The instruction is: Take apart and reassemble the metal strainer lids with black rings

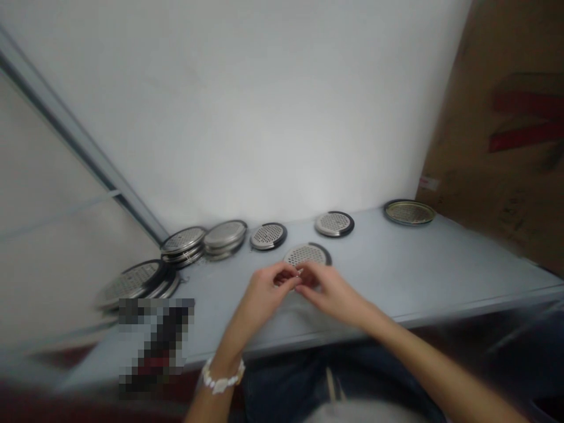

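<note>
Though together, hold unclear, fingers (287,286) in front of the nearest perforated disc (306,253)

Left hand (268,288): we curl it inward, thumb beneath the bent fingers.
Right hand (328,289): we bring its fingertips to the left's, touching or nearly so.
Left forearm (233,339): bare, we hold it steeply.
Right forearm (412,343): bare, we slant it from the lower right.

a round, perforated silvery disc (305,253), partly edged in black, lies on the table (374,276).
</note>
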`<state>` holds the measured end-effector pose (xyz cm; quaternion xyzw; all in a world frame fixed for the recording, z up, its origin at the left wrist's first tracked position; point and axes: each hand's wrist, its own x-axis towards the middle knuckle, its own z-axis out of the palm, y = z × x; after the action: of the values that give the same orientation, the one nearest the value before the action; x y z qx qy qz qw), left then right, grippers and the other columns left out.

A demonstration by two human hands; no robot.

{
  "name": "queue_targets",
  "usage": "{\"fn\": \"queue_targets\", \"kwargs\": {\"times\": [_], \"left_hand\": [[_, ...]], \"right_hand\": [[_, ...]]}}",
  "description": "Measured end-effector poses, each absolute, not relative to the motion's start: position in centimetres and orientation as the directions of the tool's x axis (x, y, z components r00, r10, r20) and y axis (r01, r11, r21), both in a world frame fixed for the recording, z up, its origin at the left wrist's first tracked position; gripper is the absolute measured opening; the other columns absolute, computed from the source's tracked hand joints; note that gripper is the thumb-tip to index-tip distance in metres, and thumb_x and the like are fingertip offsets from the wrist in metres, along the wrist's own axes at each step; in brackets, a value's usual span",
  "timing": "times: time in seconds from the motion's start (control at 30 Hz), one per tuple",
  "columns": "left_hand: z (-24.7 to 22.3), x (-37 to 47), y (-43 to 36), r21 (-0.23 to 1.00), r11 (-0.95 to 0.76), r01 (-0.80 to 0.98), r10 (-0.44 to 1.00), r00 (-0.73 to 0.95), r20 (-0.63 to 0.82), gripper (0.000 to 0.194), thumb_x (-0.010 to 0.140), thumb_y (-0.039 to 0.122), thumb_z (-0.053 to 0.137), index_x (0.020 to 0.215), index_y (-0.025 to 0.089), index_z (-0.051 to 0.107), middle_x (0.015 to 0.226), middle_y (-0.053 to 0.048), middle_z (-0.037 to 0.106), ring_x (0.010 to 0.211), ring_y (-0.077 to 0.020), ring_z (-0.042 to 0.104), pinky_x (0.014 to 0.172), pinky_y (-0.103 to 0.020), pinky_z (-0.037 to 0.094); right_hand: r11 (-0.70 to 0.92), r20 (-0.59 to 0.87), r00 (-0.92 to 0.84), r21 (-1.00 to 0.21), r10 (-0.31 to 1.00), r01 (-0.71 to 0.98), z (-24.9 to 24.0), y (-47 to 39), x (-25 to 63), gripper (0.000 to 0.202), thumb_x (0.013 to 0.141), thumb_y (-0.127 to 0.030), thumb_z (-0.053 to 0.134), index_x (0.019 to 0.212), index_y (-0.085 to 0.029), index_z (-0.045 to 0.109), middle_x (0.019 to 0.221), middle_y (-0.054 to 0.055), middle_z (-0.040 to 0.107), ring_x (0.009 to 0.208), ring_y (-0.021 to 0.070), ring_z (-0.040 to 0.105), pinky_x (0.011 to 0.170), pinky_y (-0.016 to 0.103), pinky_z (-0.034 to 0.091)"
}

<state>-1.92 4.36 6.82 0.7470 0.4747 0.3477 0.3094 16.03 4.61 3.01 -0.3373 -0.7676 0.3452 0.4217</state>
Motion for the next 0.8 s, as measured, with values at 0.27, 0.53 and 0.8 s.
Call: {"fn": "queue_targets", "kwargs": {"times": [0.27,0.53,0.8], "left_hand": [[8.4,-5.7,4.4,0.773,-0.400,0.492,0.893,0.020,0.450,0.019,0.080,0.034,0.072,0.088,0.018,0.064,0.077,-0.001,0.070,0.069,-0.0155,0.067,0.067,-0.027,0.055],[8.7,-6.6,4.3,0.757,-0.408,0.511,0.887,0.025,0.461,0.017,0.080,0.034,0.071,0.082,0.018,0.064,0.074,-0.001,0.069,0.070,-0.0161,0.067,0.067,-0.026,0.054],[8.8,-6.4,4.4,0.734,-0.408,0.542,0.888,0.051,0.456,0.017,0.081,0.035,0.067,0.085,0.019,0.073,0.084,-0.004,0.077,0.078,-0.0200,0.071,0.077,-0.031,0.056]], "right_hand": [[0.835,0.442,-0.721,-0.415,0.533,0.362,0.3,2.3,12.3,0.042,0.089,-0.022,0.065,0.130,-0.016,0.056,0.137,0.015,0.059,0.128,0.0288,0.049,0.108,0.044,0.042],[0.847,0.357,-0.768,-0.218,0.531,0.484,-1.0,1.1,11.7,0.039,0.094,-0.033,0.062,0.125,-0.009,0.058,0.131,0.018,0.063,0.121,0.0300,0.057,0.103,0.042,0.047],[0.812,0.405,-0.726,-0.078,0.556,0.579,-3.9,-0.2,13.0,0.040,0.089,-0.021,0.071,0.125,-0.008,0.061,0.134,0.019,0.062,0.105,0.0261,0.067,0.090,0.036,0.056]]}}
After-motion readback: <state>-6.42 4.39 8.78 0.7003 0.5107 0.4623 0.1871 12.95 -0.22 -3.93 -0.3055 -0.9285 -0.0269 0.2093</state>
